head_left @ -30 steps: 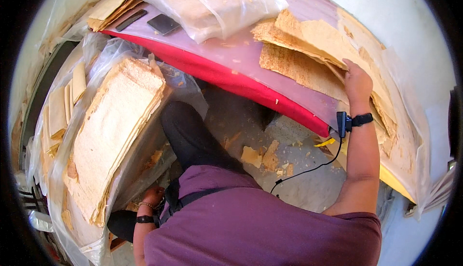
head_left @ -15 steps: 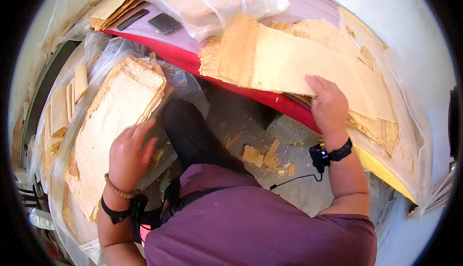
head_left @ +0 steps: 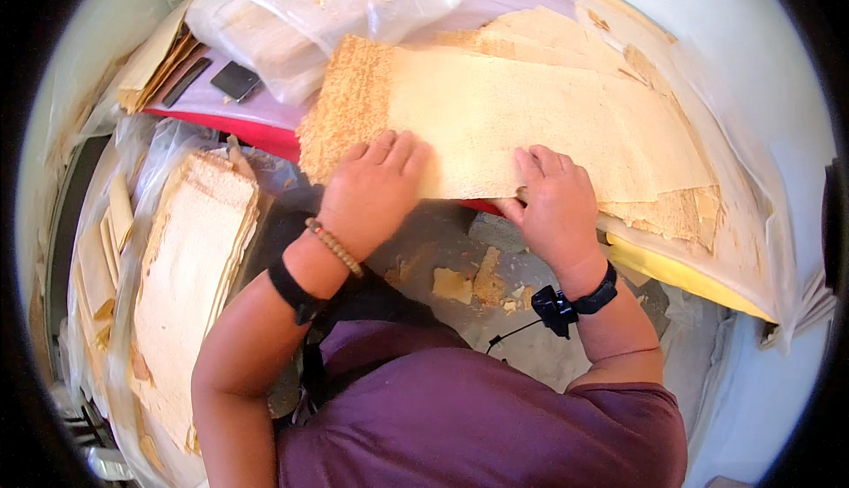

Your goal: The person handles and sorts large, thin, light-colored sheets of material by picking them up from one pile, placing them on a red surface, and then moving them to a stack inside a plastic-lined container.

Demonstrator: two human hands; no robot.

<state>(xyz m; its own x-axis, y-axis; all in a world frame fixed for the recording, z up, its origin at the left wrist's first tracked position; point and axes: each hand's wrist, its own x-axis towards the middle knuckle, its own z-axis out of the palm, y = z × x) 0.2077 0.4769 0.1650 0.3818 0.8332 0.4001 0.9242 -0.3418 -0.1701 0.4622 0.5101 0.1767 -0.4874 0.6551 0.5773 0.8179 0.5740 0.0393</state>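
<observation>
A broad tan sheet [head_left: 495,103] with a rough, crumbly left end lies on top of similar sheets at the table's near edge. My left hand [head_left: 373,192] rests on its near left part, fingers stretched forward over the surface and slightly blurred. Farther right, my right hand [head_left: 559,209] grips the near edge, with the thumb below and the fingers on top. More tan sheets [head_left: 610,63] with ragged edges spread out behind and to the right.
At left stands a thick stack of tan sheets [head_left: 190,249] beside clear plastic wrapping. A plastic-covered bundle [head_left: 301,19], a black phone [head_left: 236,82] and a dark slim object [head_left: 187,82] lie on the table. Broken pieces [head_left: 453,285] litter the floor below.
My left hand has come from beside the left stack to the sheet on the table. The sheet's rough left end shows more fully. The view has shifted, and my right hand keeps its grip.
</observation>
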